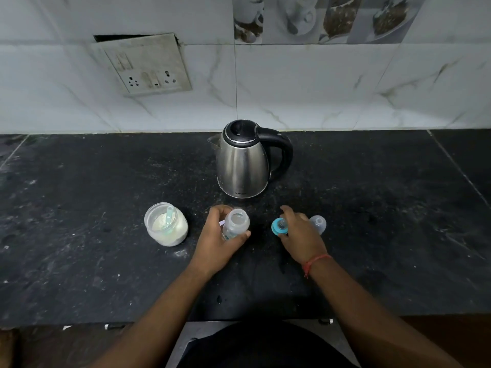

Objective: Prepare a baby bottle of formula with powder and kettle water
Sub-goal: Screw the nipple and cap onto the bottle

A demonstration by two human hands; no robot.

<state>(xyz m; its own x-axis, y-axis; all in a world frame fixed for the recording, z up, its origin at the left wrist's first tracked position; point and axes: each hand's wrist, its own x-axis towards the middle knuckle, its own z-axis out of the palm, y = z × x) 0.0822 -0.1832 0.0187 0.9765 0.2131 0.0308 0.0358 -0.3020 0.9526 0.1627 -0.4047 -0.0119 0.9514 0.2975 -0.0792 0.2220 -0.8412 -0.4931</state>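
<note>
Fingers [212, 216] of the left hand [218, 243] grip the upright, open bottle [235, 225] on the desk [79, 248]; right hand [300, 235] holds the teal nipple ring [279, 227]. Powder jar [166, 224] stands just left, nearer the left hand.

Kettle [243, 166] brushed glossy metal; bottle [235, 224] clear plastic; counter [106, 261] matt speckled stone

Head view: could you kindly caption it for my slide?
Left hand grips open bottle; right hand sets down teal nipple ring.
</note>
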